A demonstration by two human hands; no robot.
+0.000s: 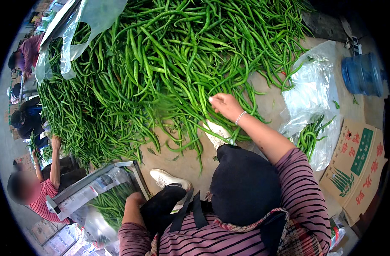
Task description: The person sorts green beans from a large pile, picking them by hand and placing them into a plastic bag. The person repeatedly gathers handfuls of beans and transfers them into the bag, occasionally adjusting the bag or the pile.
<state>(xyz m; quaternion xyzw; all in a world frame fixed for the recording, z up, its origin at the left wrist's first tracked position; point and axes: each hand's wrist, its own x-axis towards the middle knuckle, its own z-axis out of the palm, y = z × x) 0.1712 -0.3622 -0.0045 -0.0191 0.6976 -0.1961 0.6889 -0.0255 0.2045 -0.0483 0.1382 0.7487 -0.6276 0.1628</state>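
A great heap of long green chili peppers (169,64) covers the floor before me. My right hand (225,105), with a beaded bracelet at the wrist, hovers over the heap's near edge above my white shoe; its fingers are partly curled and no pepper shows plainly in them. Low at the left, my left hand (136,198) is at the right side of a metal-framed box (83,184) lined with clear plastic and printed paper. Green peppers (111,204) lie lengthwise inside it. The fingers of my left hand are hidden, so I cannot tell whether they hold anything.
At the right lie a clear plastic sheet (313,83) with some peppers, a blue water jug (362,75) and a printed cardboard piece (354,169). A clear plastic bag (95,19) hangs over the heap's upper left. A co-worker (44,192) sits at the left, with other people beyond.
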